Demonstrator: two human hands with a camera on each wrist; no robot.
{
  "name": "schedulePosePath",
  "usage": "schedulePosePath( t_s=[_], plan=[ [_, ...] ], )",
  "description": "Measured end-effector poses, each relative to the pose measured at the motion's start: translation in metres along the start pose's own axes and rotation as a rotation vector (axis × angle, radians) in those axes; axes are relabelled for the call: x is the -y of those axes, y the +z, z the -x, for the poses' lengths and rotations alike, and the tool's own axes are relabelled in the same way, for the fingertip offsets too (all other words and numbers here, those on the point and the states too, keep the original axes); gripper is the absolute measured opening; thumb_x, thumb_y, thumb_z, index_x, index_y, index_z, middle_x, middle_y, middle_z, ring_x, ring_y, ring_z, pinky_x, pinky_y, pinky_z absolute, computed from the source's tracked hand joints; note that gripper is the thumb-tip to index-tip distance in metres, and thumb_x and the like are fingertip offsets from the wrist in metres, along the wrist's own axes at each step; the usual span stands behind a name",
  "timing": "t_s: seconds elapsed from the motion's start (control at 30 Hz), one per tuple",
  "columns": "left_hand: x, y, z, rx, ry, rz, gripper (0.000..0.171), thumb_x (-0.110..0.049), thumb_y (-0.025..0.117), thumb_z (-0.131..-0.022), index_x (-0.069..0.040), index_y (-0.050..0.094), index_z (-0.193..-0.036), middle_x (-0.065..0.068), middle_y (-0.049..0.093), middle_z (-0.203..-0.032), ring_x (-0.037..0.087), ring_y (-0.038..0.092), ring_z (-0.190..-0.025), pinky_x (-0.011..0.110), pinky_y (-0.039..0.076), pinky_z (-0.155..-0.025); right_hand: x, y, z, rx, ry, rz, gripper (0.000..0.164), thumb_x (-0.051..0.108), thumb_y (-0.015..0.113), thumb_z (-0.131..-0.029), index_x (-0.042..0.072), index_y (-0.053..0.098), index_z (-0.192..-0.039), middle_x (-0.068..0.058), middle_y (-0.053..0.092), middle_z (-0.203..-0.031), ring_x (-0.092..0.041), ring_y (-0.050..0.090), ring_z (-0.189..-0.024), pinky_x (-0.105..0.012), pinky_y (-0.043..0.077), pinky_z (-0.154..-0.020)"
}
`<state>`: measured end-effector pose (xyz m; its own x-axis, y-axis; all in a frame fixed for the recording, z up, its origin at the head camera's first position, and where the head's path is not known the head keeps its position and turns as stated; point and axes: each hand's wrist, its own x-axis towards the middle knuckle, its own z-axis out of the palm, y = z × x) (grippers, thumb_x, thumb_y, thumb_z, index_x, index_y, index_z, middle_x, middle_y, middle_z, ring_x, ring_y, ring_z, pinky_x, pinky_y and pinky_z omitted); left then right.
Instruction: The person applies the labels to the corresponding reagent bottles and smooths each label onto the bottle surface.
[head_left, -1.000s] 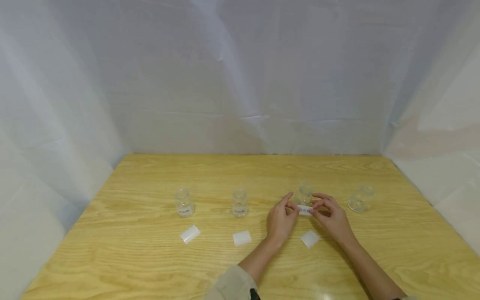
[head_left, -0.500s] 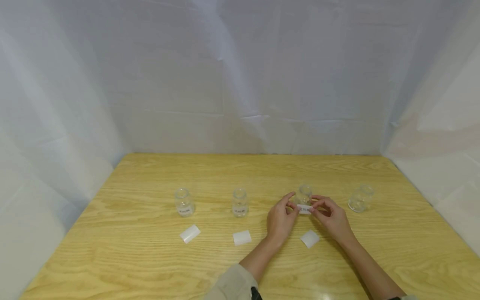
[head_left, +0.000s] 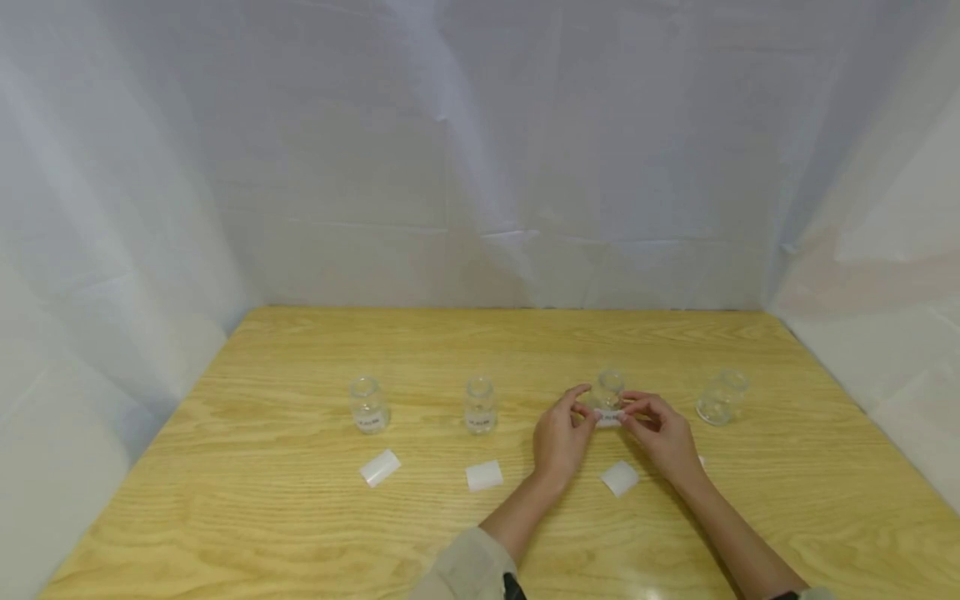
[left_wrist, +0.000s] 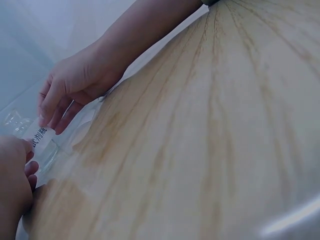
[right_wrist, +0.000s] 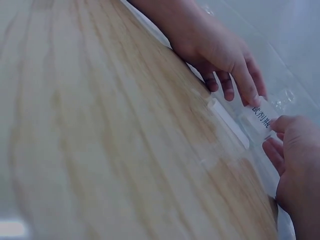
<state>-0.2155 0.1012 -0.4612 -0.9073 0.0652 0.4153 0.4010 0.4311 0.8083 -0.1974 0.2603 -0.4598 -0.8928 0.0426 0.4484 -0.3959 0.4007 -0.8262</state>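
A small white label with dark printed characters lies across the front of a clear glass bottle, the third from the left. My left hand pinches its left end and my right hand its right end, thumbs toward me. In the left wrist view, the printed characters of the label show between the two thumbs. From the right wrist, the label looks low against the glass, with fingertips at both ends. The bottle's lower part is hidden behind label and fingers.
Two glass bottles with labels stand to the left, one far left and one nearer. An unlabelled-looking bottle is at right. White paper pieces lie in front. White sheeting walls the wooden table.
The label has tipped slightly and settled closer to the bottle's front. Both hands keep nearly the same place. A white bit now shows beside the right wrist.
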Motion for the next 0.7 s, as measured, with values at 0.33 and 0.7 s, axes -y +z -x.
schedulePosePath(
  t_s=[0.33,0.7],
  plan=[
    [0.002,0.0,-0.001,-0.025,0.008,-0.018,0.034,-0.021,0.072,-0.079,-0.017,0.064,-0.112,-0.009,0.066,-0.078,-0.002,0.053,-0.058,0.016,0.04,-0.05,-0.005,0.002,-0.001,-0.022,-0.03,-0.027,0.006,-0.005,0.064,-0.082,-0.006,0.059,-0.085,-0.022,0.059,-0.107,0.001,0.056,-0.094,-0.015,0.047,-0.074],
    [0.0,0.0,0.0,-0.001,0.018,-0.055,0.045,-0.009,0.076,-0.073,-0.015,0.062,-0.116,-0.008,0.065,-0.079,-0.002,0.053,-0.059,0.014,0.04,-0.051,0.024,0.005,0.003,0.014,-0.103,0.012,0.02,-0.022,0.064,-0.071,-0.011,0.055,-0.085,-0.027,0.056,-0.104,-0.003,0.055,-0.092,-0.028,0.052,-0.072]
  ],
)
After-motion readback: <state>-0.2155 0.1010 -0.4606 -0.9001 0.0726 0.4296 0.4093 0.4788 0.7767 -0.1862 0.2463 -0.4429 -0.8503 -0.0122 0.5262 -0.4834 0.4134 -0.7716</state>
